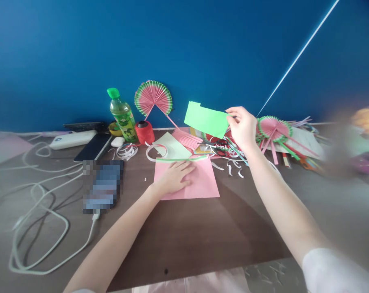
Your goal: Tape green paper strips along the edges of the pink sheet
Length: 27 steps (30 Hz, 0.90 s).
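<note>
My left hand (175, 178) lies with its fingers spread on a pink sheet of paper (204, 183) on the table. Along the far edge of that sheet runs a green and white strip (199, 159). My right hand (243, 125) pinches the right end of a bright green piece of paper (206, 120), raised above the table. One corner of the green piece has a step cut into it. Behind the pink sheet lies a pale green sheet (173, 146), next to folded pink paper (187, 139).
A drink bottle (122, 116) and a red thread spool (144, 132) stand at the back. Pleated paper fans (153, 97) rest behind and at right. Paper scraps (233, 167) are scattered nearby. At left lie a phone (103, 187), a charging cable (66, 228) and a white power bank (73, 139).
</note>
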Motion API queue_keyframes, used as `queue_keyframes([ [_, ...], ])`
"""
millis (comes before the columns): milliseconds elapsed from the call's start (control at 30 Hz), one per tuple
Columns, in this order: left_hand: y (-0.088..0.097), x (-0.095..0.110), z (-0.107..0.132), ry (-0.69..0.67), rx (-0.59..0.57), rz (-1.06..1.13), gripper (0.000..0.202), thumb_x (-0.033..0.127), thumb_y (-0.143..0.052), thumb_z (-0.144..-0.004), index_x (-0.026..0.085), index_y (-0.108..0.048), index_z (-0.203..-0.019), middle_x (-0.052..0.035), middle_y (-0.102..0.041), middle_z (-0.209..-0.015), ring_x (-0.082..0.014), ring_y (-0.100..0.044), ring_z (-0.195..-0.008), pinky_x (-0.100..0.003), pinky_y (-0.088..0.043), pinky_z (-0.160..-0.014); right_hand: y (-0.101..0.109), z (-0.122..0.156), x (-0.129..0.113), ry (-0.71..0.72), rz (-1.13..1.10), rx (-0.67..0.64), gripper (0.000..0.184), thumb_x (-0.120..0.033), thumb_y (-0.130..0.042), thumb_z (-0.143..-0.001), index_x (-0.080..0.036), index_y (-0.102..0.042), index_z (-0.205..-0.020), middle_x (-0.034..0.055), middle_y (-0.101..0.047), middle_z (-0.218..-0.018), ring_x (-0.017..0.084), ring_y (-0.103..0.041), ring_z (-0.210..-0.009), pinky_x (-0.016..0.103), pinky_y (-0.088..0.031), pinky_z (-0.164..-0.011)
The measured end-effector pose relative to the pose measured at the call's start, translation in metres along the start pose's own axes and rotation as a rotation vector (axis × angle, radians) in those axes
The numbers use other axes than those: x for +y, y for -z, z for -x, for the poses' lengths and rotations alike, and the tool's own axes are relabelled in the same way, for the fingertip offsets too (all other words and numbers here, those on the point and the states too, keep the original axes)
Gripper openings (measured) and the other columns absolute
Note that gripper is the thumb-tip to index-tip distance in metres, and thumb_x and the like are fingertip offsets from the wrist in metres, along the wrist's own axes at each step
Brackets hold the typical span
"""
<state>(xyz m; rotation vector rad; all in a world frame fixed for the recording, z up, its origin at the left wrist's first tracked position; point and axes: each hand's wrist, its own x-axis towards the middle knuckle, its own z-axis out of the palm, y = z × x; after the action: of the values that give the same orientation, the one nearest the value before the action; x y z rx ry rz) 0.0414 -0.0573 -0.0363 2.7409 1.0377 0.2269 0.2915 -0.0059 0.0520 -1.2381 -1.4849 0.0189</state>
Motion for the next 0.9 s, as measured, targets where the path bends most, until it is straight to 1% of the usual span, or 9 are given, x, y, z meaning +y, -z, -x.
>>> queue_keyframes([
  [133,-0.007,0.001,-0.004,0.013,-0.028,-0.003,0.057,0.044,-0.043,-0.088,0.022,-0.035,-0.139,-0.0068,-0.031,-0.149,-0.0236,-0.024,-0.138,-0.045,-0.017,-0.112,0.006,0.006,-0.006,-0.01,-0.037,-0.088,0.018,-0.017,-0.051,-0.077,-0.018,-0.064,-0.089,0.0046,-0.068,-0.086,0.015,-0.063,-0.064,0.032,-0.053,-0.063],
  [267,0.0,-0.005,-0.016,0.107,0.103,0.18,0.052,0.035,-0.049,-0.085,0.017,-0.042,-0.134,-0.0102,-0.037,-0.145,-0.025,-0.027,-0.136,-0.044,-0.019,-0.112,0.002,0.012,-0.011,-0.12,-0.215,-0.11,0.014,-0.018,-0.055,-0.073,-0.017,-0.064,-0.085,0.0046,-0.068,-0.084,0.016,-0.063,-0.064,0.03,-0.053,-0.056],
  [333,0.007,-0.007,-0.026,0.227,0.254,0.487,0.052,0.036,-0.052,-0.084,0.013,-0.044,-0.13,-0.0148,-0.043,-0.14,-0.0256,-0.037,-0.131,-0.042,-0.029,-0.108,-0.003,0.016,-0.013,-0.186,-0.326,-0.139,0.014,-0.019,-0.058,-0.071,-0.017,-0.063,-0.083,0.0039,-0.068,-0.079,0.015,-0.063,-0.063,0.03,-0.053,-0.054],
  [400,0.016,-0.01,-0.035,0.323,0.377,0.941,0.049,0.04,-0.051,-0.084,0.016,-0.045,-0.125,-0.015,-0.05,-0.134,-0.0246,-0.048,-0.122,-0.04,-0.041,-0.099,-0.009,0.021,-0.015,-0.256,-0.418,-0.2,0.015,-0.021,-0.06,-0.069,-0.016,-0.063,-0.082,0.0034,-0.068,-0.076,0.015,-0.063,-0.061,0.029,-0.053,-0.053],
  [467,0.026,-0.015,-0.04,0.332,0.502,1.334,0.041,0.041,-0.053,-0.082,0.017,-0.05,-0.115,-0.0126,-0.058,-0.122,-0.0224,-0.058,-0.109,-0.038,-0.045,-0.092,-0.014,0.026,-0.016,-0.327,-0.469,-0.286,0.015,-0.022,-0.061,-0.068,-0.016,-0.063,-0.082,0.0033,-0.068,-0.074,0.015,-0.063,-0.059,0.029,-0.053,-0.052],
  [567,0.042,-0.026,-0.035,0.394,0.622,1.624,0.035,0.039,-0.065,-0.072,0.016,-0.056,-0.096,-0.0066,-0.066,-0.095,-0.0175,-0.065,-0.082,-0.035,-0.05,-0.08,-0.014,0.028,-0.013,-0.348,-0.455,-0.343,0.016,-0.022,-0.061,-0.066,-0.016,-0.064,-0.08,0.0035,-0.068,-0.075,0.016,-0.063,-0.063,0.029,-0.052,-0.056],
  [667,0.059,-0.033,-0.02,0.383,0.574,1.57,0.038,0.036,-0.07,-0.067,0.017,-0.061,-0.099,-0.0052,-0.067,-0.09,-0.0153,-0.065,-0.075,-0.03,-0.049,-0.072,-0.01,0.024,-0.006,-0.306,-0.392,-0.366,0.015,-0.02,-0.06,-0.067,-0.016,-0.067,-0.08,0.0032,-0.069,-0.077,0.016,-0.063,-0.068,0.03,-0.05,-0.063],
  [800,0.072,-0.027,-0.007,0.398,0.474,1.175,0.039,0.04,-0.068,-0.069,0.019,-0.065,-0.101,-0.007,-0.069,-0.1,-0.0171,-0.063,-0.085,-0.026,-0.046,-0.072,-0.012,0.019,-0.01,-0.176,-0.339,-0.583,0.016,-0.016,-0.057,-0.069,-0.017,-0.07,-0.078,0.0027,-0.07,-0.083,0.016,-0.063,-0.076,0.03,-0.048,-0.071],
  [900,0.071,-0.019,-0.01,0.367,0.327,0.909,0.032,0.039,-0.069,-0.066,0.019,-0.068,-0.092,-0.0027,-0.069,-0.081,-0.0161,-0.061,-0.074,-0.024,-0.043,-0.063,-0.021,0.02,-0.025,-0.067,-0.31,-0.699,0.02,-0.015,-0.053,-0.073,-0.018,-0.071,-0.082,0.0026,-0.071,-0.087,0.017,-0.063,-0.081,0.031,-0.047,-0.076],
])
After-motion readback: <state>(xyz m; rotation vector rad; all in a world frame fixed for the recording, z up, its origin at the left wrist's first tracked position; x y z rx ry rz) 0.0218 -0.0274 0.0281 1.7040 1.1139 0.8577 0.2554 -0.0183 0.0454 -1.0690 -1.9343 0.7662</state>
